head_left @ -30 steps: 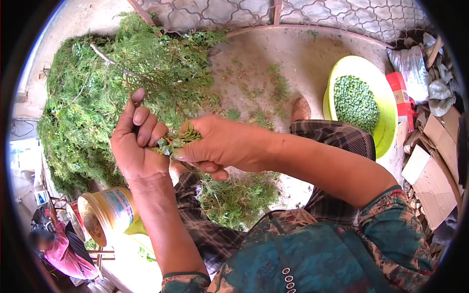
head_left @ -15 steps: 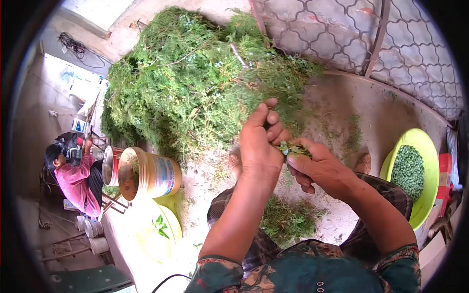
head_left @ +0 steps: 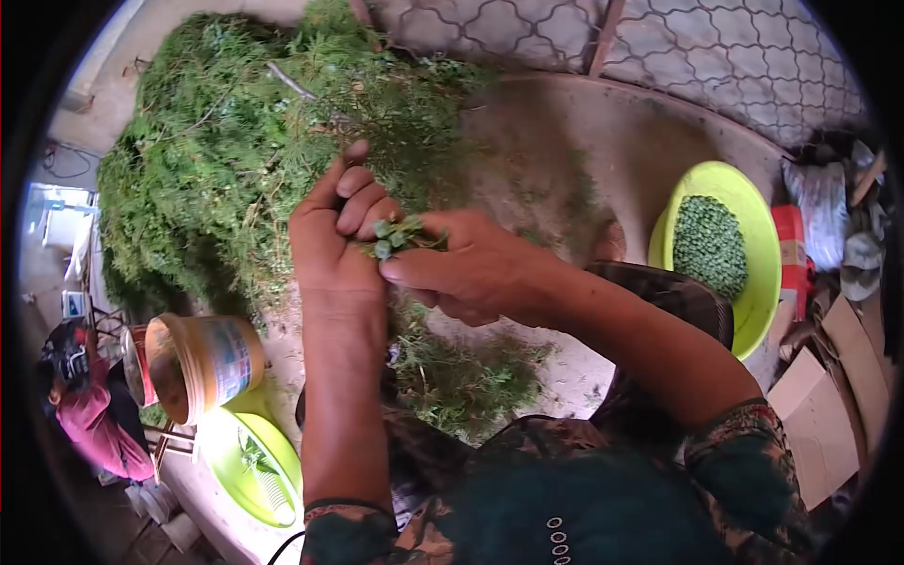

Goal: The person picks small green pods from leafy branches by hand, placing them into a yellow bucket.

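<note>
My right hand (head_left: 471, 266) pinches a small green conifer sprig (head_left: 403, 235) with pale blue-green berries between thumb and fingers. My left hand (head_left: 341, 221) is beside it, palm turned up and fingers curled in; what lies within them is hidden. The two hands almost meet at the sprig, above the floor between my knees. Behind them rises a big heap of cut conifer branches (head_left: 217, 160). Below the hands, a smaller pile of clippings (head_left: 471, 377) lies on the ground. To the right, a lime-green tub (head_left: 770, 282) holds many green berries (head_left: 708, 247).
At left are a yellow bucket (head_left: 193, 367) and a second lime-green basin (head_left: 226, 471) with a sprig inside. A person in a pink top (head_left: 99, 428) sits beyond. Wire mesh (head_left: 706, 56) borders the back; cardboard (head_left: 815, 424) and a red box (head_left: 789, 250) stand right.
The view has swung right, so the heap and both hands appear further left. My hands keep close together, and the sprig stays in the right one.
</note>
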Demonstrator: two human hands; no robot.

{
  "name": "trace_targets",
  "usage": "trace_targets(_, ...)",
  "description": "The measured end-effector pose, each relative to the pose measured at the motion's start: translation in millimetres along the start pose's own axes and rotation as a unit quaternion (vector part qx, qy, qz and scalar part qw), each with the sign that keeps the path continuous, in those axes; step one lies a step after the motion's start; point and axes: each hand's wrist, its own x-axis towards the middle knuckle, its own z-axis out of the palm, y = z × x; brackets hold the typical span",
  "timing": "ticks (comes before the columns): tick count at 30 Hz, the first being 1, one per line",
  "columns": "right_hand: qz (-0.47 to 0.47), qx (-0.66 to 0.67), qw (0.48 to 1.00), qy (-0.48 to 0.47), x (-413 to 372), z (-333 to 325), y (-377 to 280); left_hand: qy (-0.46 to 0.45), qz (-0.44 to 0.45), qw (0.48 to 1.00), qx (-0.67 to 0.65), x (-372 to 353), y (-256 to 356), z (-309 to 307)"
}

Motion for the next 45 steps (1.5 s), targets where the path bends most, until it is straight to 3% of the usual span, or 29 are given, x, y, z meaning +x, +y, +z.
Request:
trace_targets(4,0.009,0.006,0.999,-0.038,-0.5,-1.7,-7.6,0.002,-0.047,0.997,-0.060,3.8,9.9,-4.7)
trace_targets(6,0.030,-0.048,0.997,-0.057,4.0,3.8,4.3,0.017,-0.030,0.999,-0.037,5.2,28.6,-7.0)
trace_targets(7,-0.137,-0.136,0.974,-0.118,2.2,6.3,17.9,0.009,0.012,0.996,-0.086,8.5,48.0,-12.9)
trace_targets(8,-0.136,-0.137,0.974,-0.118,-3.2,8.3,23.3,0.001,0.054,0.989,-0.134,11.1,59.1,-19.8)
trace_targets(10,0.067,0.086,0.980,-0.169,-13.6,12.5,20.1,-0.025,0.047,0.993,-0.106,7.5,55.5,-15.1)
trace_targets(11,0.050,0.161,0.960,-0.223,-10.7,5.1,25.3,-0.053,0.037,0.995,-0.077,6.2,52.0,-12.2)
trace_targets(14,-0.033,0.274,0.942,-0.193,-9.7,3.0,27.4,0.020,0.036,0.995,-0.094,4.9,36.3,-8.9)
trace_targets(16,-0.032,0.276,0.945,-0.172,-10.1,4.1,24.2,-0.004,0.041,0.996,-0.083,5.5,34.6,-10.0)
trace_targets(24,-0.050,0.151,0.987,-0.032,-1.4,6.5,23.3,-0.006,0.143,0.987,0.077,-4.6,4.8,8.6)
trace_targets(29,-0.085,0.143,0.986,-0.028,-0.8,6.8,21.5,-0.014,0.196,0.968,0.155,-13.8,-1.8,19.1)
trace_targets(32,-0.087,0.228,0.969,-0.043,7.6,6.5,21.9,0.004,0.193,0.964,0.181,-16.1,-17.0,24.8)
trace_targets(34,-0.067,0.125,0.990,0.001,7.9,7.0,13.4,0.002,0.209,0.955,0.209,-18.6,-28.1,31.6)
trace_targets(36,-0.087,0.119,0.989,0.008,4.9,6.5,9.2,0.026,0.255,0.935,0.245,-21.7,-32.7,38.4)
trace_targets(38,-0.103,0.111,0.988,0.011,2.3,8.0,3.8,0.013,0.250,0.942,0.224,-19.1,-22.0,33.2)
trace_targets(41,-0.108,0.054,0.992,0.043,2.1,10.5,0.2,-0.020,0.158,0.979,0.126,-14.3,-5.4,23.1)
trace_targets(45,-0.078,0.156,0.984,-0.032,1.7,11.0,6.5,-0.035,0.069,0.996,0.035,-6.7,7.0,9.5)
